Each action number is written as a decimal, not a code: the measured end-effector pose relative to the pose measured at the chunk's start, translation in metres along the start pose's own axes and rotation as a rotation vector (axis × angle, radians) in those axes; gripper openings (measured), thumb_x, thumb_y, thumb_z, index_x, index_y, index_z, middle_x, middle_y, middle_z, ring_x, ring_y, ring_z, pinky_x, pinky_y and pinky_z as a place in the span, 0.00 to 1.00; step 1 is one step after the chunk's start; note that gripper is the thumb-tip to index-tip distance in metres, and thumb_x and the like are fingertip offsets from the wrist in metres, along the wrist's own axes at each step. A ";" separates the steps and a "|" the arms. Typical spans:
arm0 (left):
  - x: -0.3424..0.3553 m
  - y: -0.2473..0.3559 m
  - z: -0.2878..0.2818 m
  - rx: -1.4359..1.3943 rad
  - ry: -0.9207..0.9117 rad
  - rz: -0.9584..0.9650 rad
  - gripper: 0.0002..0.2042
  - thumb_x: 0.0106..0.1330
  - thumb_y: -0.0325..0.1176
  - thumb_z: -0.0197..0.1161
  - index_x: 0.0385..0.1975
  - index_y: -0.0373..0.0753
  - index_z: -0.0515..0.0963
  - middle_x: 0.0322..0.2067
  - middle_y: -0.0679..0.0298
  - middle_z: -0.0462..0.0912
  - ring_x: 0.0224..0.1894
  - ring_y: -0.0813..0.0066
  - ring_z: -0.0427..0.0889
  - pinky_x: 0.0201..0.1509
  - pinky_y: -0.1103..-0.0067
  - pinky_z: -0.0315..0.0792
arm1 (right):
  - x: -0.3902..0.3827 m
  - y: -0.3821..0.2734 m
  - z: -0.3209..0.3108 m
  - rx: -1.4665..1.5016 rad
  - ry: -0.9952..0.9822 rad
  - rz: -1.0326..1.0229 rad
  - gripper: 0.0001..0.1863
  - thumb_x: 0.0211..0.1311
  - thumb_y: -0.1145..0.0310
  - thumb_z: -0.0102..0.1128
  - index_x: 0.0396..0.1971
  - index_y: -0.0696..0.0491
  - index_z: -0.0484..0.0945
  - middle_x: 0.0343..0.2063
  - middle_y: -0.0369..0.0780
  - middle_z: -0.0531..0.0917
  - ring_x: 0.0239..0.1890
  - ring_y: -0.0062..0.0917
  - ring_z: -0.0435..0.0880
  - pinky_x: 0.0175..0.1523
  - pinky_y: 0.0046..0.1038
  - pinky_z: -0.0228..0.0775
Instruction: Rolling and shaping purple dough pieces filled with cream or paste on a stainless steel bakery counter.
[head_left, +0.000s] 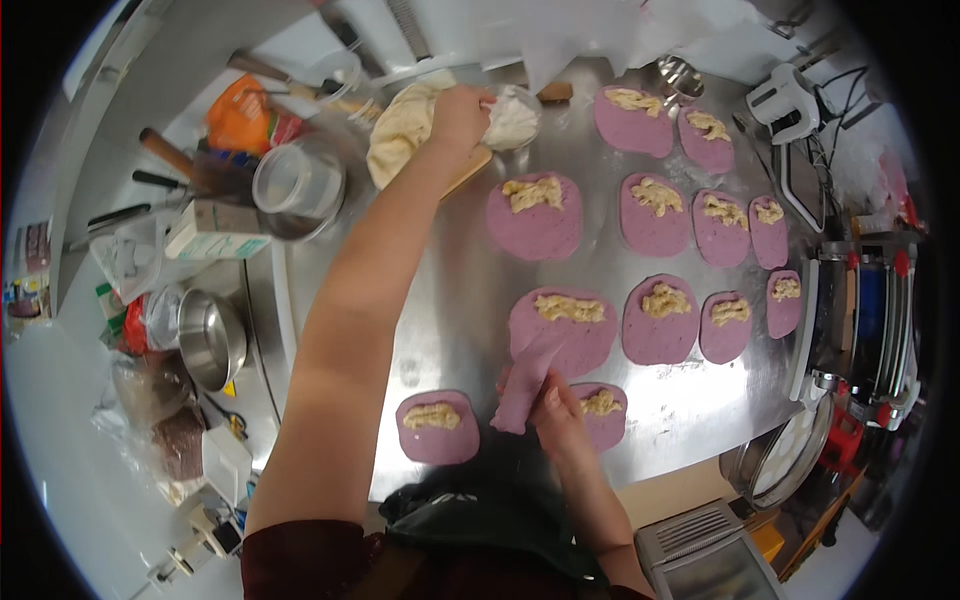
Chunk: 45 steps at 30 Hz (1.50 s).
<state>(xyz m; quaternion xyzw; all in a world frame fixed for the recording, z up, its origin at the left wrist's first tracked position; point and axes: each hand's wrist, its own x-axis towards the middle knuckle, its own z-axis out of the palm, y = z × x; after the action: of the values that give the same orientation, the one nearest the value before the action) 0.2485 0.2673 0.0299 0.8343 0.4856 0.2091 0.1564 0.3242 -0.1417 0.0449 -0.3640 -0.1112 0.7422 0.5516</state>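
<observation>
My right hand (562, 418) is closed around a long strip of purple dough (522, 392), held up over the steel table near its front edge. My left hand (462, 120) reaches to the far side, at the rim of a bowl of white powder (513, 122). Its fingers look curled; what they hold, if anything, is hidden. Beside that wrist a cream-coloured soft mass (400, 140), dough or cloth, lies on a wooden board (466, 172). Flat purple dough pieces, each topped with a lumpy yellowish filling, lie about, such as one dough piece (440, 443) near my left elbow.
Several more topped dough pieces (660, 318) cover the right side of the steel table (450, 330). A white hand mixer (785, 105) stands at the far right. To the left are a clear plastic tub (297, 180), a carton (215, 232) and a steel bowl (210, 340).
</observation>
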 end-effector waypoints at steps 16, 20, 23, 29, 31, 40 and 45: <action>-0.212 -0.048 -0.154 -0.708 -0.049 -0.439 0.06 0.56 0.20 0.61 0.32 0.32 0.81 0.26 0.62 0.82 0.27 0.79 0.80 0.31 0.84 0.76 | -0.016 0.016 0.044 -0.116 -0.065 0.141 0.41 0.63 0.45 0.50 0.64 0.60 0.51 0.58 0.50 0.66 0.59 0.40 0.69 0.63 0.41 0.59; -0.232 -0.043 -0.165 -0.673 -0.244 -0.569 0.06 0.59 0.20 0.60 0.34 0.31 0.81 0.28 0.60 0.83 0.28 0.78 0.81 0.32 0.83 0.77 | -0.020 0.027 0.048 -0.107 -0.054 0.152 0.39 0.64 0.47 0.49 0.64 0.60 0.51 0.59 0.50 0.65 0.61 0.39 0.66 0.65 0.41 0.55; -0.247 -0.054 -0.165 -0.754 0.016 -0.480 0.05 0.60 0.20 0.59 0.33 0.31 0.81 0.27 0.61 0.82 0.27 0.79 0.81 0.32 0.83 0.77 | -0.016 0.025 0.058 -0.102 -0.084 0.149 0.40 0.64 0.47 0.50 0.64 0.60 0.51 0.59 0.49 0.65 0.61 0.38 0.66 0.64 0.40 0.56; -0.264 -0.048 -0.152 -0.657 -0.149 -0.713 0.06 0.61 0.21 0.58 0.35 0.30 0.80 0.28 0.61 0.82 0.30 0.79 0.81 0.34 0.83 0.77 | 0.016 0.032 0.055 -0.072 -0.098 0.086 0.36 0.66 0.48 0.46 0.63 0.58 0.53 0.57 0.47 0.68 0.57 0.35 0.70 0.62 0.37 0.59; -0.282 -0.059 -0.129 -0.928 -0.009 -0.540 0.08 0.62 0.22 0.59 0.39 0.32 0.80 0.35 0.59 0.83 0.36 0.76 0.82 0.40 0.82 0.77 | 0.037 0.035 0.062 -0.020 -0.080 0.067 0.36 0.66 0.46 0.45 0.63 0.58 0.54 0.56 0.47 0.69 0.56 0.36 0.71 0.61 0.38 0.61; -0.294 -0.059 -0.101 -0.410 0.135 -0.281 0.19 0.65 0.38 0.58 0.52 0.34 0.73 0.47 0.57 0.79 0.50 0.69 0.76 0.53 0.74 0.69 | 0.081 0.030 0.075 0.047 -0.079 0.073 0.38 0.65 0.44 0.45 0.64 0.56 0.53 0.58 0.47 0.66 0.58 0.38 0.68 0.61 0.38 0.61; -0.286 -0.001 -0.069 -1.099 0.027 -0.634 0.23 0.71 0.46 0.48 0.53 0.31 0.70 0.47 0.55 0.78 0.49 0.68 0.77 0.53 0.76 0.70 | 0.105 0.028 0.099 -0.051 -0.092 0.081 0.41 0.64 0.37 0.38 0.64 0.57 0.52 0.58 0.46 0.64 0.59 0.36 0.68 0.61 0.40 0.61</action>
<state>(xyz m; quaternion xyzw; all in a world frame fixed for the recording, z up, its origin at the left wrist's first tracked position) 0.0870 0.0210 0.0330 0.4451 0.5327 0.3822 0.6100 0.2250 -0.0341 0.0555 -0.3479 -0.1404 0.7768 0.5058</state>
